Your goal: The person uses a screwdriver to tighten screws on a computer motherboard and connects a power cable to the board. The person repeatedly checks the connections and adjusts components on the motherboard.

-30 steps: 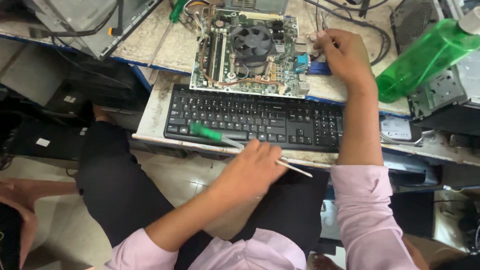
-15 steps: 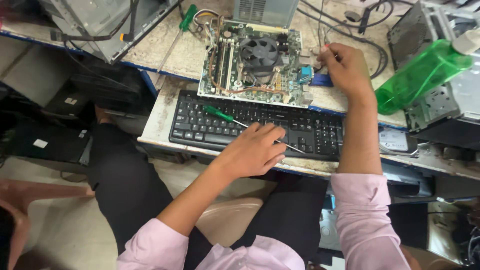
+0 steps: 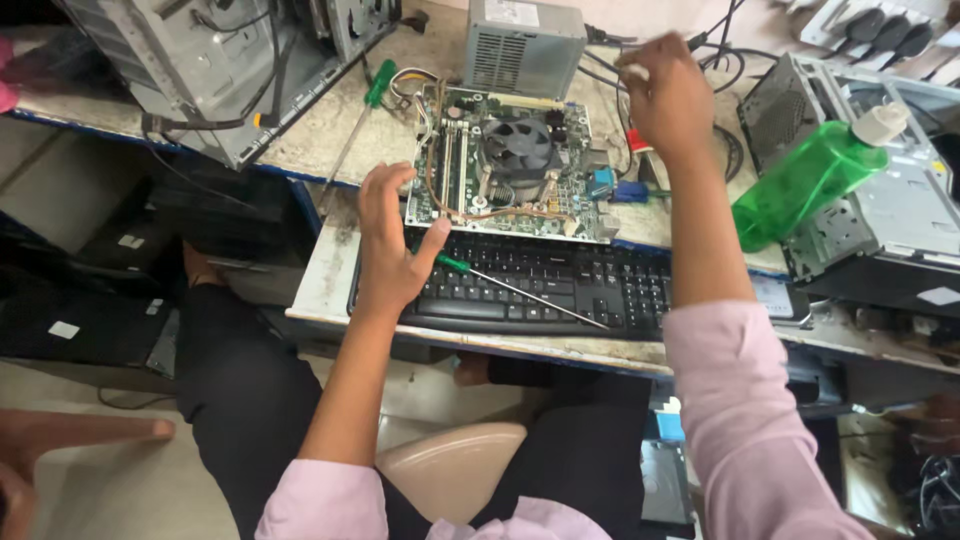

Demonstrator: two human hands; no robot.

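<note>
Up on the cluttered surface (image 3: 330, 290) sits an open grey computer case (image 3: 190, 70) at the far left, with another opened case (image 3: 880, 200) at the right and a grey power supply box (image 3: 525, 45) far centre. Nearer lies a black keyboard (image 3: 560, 285), and just beyond it the green motherboard (image 3: 515, 165) with its round black fan. A green bottle (image 3: 805, 185) leans against the right case. The left hand (image 3: 390, 250) rests by the board's near left corner, fingers spread wide and holding nothing, beside a green-handled screwdriver (image 3: 520, 292) lying across the keys. The right hand (image 3: 665, 95) hovers past the board's far right edge, fingers pinched on something small and white.
</note>
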